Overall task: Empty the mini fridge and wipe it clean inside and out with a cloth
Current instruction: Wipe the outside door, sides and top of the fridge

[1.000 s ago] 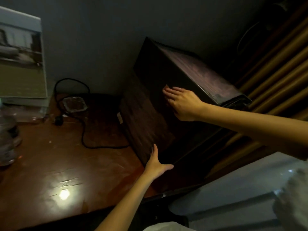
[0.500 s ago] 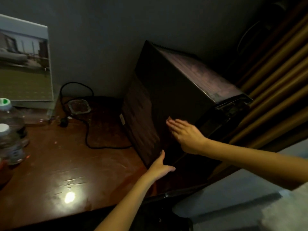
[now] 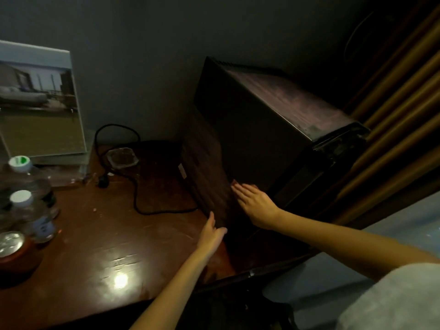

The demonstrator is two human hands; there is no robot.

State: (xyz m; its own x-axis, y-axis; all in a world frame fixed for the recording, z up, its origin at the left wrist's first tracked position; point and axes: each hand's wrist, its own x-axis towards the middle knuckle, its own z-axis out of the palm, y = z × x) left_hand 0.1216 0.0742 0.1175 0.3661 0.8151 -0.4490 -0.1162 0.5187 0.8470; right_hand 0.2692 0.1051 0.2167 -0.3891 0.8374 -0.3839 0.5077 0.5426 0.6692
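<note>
A dark mini fridge (image 3: pixel 257 129) stands tilted on the right end of a wooden desk (image 3: pixel 100 241), its door closed. My right hand (image 3: pixel 252 201) lies flat with straight fingers against the fridge's near face, low down. My left hand (image 3: pixel 212 232) touches the fridge's lower left corner with straight fingers, just above the desk top. Neither hand holds anything. No cloth is in view. The fridge's inside is hidden.
Two water bottles (image 3: pixel 28 186) and a red can (image 3: pixel 14 248) stand at the desk's left edge. A framed picture (image 3: pixel 40 98) leans on the wall. A black cable (image 3: pixel 135 186) and a glass ashtray (image 3: pixel 121 158) lie behind. Curtains (image 3: pixel 400 115) hang at right.
My right hand has slid down the fridge's face from near the top edge to low down. My left hand stays at the lower corner. The view has shifted right, showing bottles and can.
</note>
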